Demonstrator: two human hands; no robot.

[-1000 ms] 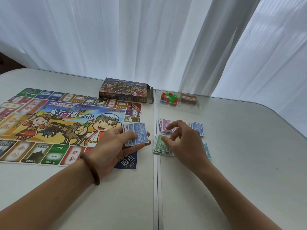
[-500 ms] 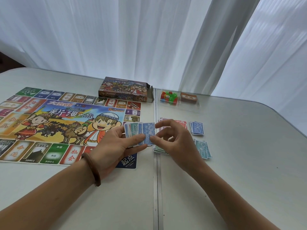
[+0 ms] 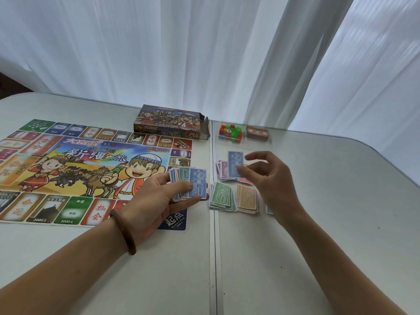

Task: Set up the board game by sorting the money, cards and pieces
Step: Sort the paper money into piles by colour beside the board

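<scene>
Evidently: left hand [image 3: 156, 201] grips fanned notes [image 3: 189, 184] at frame centre, values showing for sorting; right hand [image 3: 270, 180] pinches one blue note [image 3: 235, 163] above the sorted piles [image 3: 221, 197], centre right, probably seeking its matching pile.

The game board [image 3: 95, 169] bears 大富翁 at its upper left and 新疆之旅 in large characters across its middle. Along its lower edge, a red square [image 3: 98, 212] reads 机会, a green square [image 3: 73, 210] reads 南疆 and 3000元, the dark square [image 3: 46, 210] beside it reads 2000元, and the blue corner square [image 3: 173, 220] reads 起点. The fan of banknotes [image 3: 188, 185] in the left hand [image 3: 156, 201] shows 2000 in front. The green banknote pile [image 3: 221, 197] shows 500. Digits on the blue banknote [image 3: 235, 163] pinched by the right hand [image 3: 270, 178] are blurred.
</scene>
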